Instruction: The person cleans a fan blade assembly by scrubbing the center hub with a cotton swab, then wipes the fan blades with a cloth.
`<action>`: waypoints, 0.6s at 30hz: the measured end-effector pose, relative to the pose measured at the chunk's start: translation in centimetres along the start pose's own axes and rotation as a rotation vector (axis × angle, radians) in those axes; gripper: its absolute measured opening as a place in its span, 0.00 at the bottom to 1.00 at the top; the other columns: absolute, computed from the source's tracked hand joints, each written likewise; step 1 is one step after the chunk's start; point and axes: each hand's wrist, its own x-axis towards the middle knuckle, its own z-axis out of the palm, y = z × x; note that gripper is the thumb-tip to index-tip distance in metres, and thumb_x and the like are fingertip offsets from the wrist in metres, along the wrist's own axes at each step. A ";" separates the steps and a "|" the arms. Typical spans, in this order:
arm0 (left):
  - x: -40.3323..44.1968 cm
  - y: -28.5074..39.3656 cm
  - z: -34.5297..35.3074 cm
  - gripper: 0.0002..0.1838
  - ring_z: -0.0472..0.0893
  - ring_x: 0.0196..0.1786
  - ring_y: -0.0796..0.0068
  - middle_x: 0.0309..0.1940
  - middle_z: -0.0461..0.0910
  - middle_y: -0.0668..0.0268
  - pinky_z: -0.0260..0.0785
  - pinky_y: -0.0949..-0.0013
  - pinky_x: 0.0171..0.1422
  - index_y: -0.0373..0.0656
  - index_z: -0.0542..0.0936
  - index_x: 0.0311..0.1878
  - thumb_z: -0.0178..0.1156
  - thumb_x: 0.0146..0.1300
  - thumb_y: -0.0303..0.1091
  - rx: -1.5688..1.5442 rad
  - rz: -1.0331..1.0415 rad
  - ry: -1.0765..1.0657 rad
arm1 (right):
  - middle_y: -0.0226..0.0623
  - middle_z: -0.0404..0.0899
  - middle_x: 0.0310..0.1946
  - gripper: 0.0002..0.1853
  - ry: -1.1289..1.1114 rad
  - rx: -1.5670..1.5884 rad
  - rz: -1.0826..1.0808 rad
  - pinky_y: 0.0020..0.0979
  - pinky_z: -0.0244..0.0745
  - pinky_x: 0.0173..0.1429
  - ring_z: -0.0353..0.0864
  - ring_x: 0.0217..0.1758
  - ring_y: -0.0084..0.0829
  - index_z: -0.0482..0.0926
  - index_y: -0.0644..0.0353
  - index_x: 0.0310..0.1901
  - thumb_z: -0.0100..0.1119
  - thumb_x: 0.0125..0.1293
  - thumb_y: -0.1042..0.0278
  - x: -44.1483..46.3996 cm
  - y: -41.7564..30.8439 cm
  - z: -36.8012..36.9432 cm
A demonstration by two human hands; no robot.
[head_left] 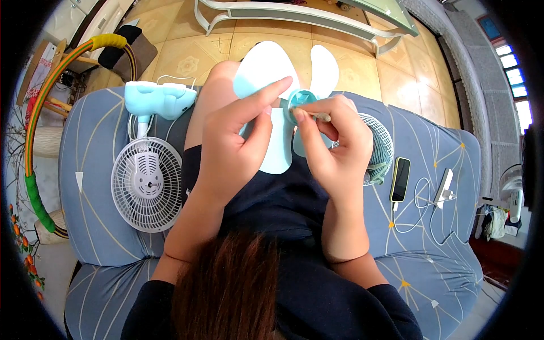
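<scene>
A fan blade [277, 153] with several pale blue-white vanes rests over my lap, its teal hub [303, 101] facing up. My left hand [235, 133] grips the blade from the left, thumb and index finger close to the hub. From the right, my right hand [337, 141] pinches a thin beige stick-like piece [323, 117], its tip at the hub's inside. What kind of piece it is, I cannot make out. By my left thigh lie a light blue fan base [156, 99] and a white rear grille [169, 195] joined to it.
To my right, a white mesh guard [387, 133] holds a grey-green bundle. A phone [401, 180] on a cable and a white power strip [445, 187] lie on the patterned sofa [430, 255]. A low table [294, 16] stands ahead; a striped hoop [42, 113] is at left.
</scene>
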 end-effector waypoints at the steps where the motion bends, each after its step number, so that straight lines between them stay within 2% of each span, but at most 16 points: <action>1: 0.0 0.1 0.1 0.22 0.71 0.26 0.86 0.26 0.79 0.68 0.64 0.78 0.32 0.40 0.81 0.61 0.53 0.66 0.15 -0.009 -0.001 0.004 | 0.31 0.71 0.21 0.06 0.020 -0.034 -0.042 0.35 0.64 0.36 0.70 0.26 0.35 0.81 0.58 0.31 0.68 0.53 0.77 0.1 0.1 0.1; 7: 0.1 0.1 0.3 0.22 0.71 0.25 0.86 0.27 0.79 0.67 0.64 0.78 0.32 0.40 0.81 0.61 0.53 0.66 0.15 -0.028 -0.004 0.013 | 0.31 0.70 0.20 0.06 0.032 -0.107 -0.135 0.35 0.64 0.37 0.70 0.26 0.35 0.80 0.58 0.31 0.68 0.53 0.77 0.2 0.6 0.1; 10: 0.1 0.0 0.2 0.23 0.71 0.25 0.85 0.27 0.79 0.66 0.64 0.78 0.32 0.40 0.81 0.61 0.53 0.65 0.15 -0.016 0.010 0.016 | 0.31 0.70 0.20 0.06 -0.032 -0.003 -0.027 0.36 0.63 0.37 0.69 0.26 0.35 0.80 0.58 0.30 0.68 0.53 0.77 0.0 0.0 -0.2; 13: 0.1 0.0 0.2 0.23 0.71 0.25 0.85 0.26 0.79 0.66 0.64 0.78 0.32 0.40 0.81 0.61 0.53 0.65 0.15 -0.011 0.010 0.014 | 0.32 0.76 0.22 0.05 -0.009 -0.141 -0.082 0.25 0.64 0.34 0.70 0.26 0.26 0.82 0.63 0.32 0.66 0.55 0.83 0.2 0.3 -0.4; 16: 0.1 0.0 0.2 0.23 0.71 0.25 0.85 0.25 0.78 0.66 0.64 0.78 0.32 0.40 0.81 0.61 0.53 0.65 0.15 -0.008 0.007 0.019 | 0.32 0.76 0.22 0.05 0.000 -0.133 -0.111 0.25 0.63 0.33 0.69 0.26 0.25 0.82 0.63 0.33 0.67 0.55 0.82 0.2 0.2 -0.4; 18: 0.1 0.1 0.2 0.23 0.71 0.25 0.85 0.25 0.78 0.66 0.64 0.78 0.32 0.40 0.81 0.61 0.53 0.65 0.15 -0.007 0.003 0.020 | 0.31 0.76 0.22 0.05 -0.023 -0.027 -0.042 0.25 0.62 0.33 0.68 0.25 0.24 0.82 0.62 0.33 0.67 0.55 0.82 0.0 0.2 -0.3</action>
